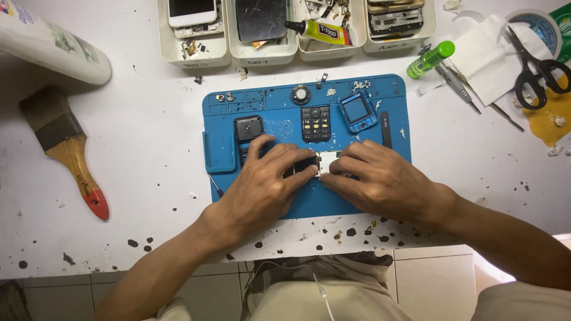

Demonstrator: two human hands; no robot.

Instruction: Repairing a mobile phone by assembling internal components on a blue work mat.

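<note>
A: Fingers (309,172) of the left hand (262,187) and right hand (380,178)?

B: Both sets curl round a small phone body (315,163), pinching it from either side.

A: Its position?

B: Lying on the blue repair mat (357,205), just below the loose keypad (315,123) and blue screen frame (358,111).

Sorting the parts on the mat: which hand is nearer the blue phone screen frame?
Right. The right hand lies just below the blue phone screen frame; the left hand is farther, down to its left.
</note>
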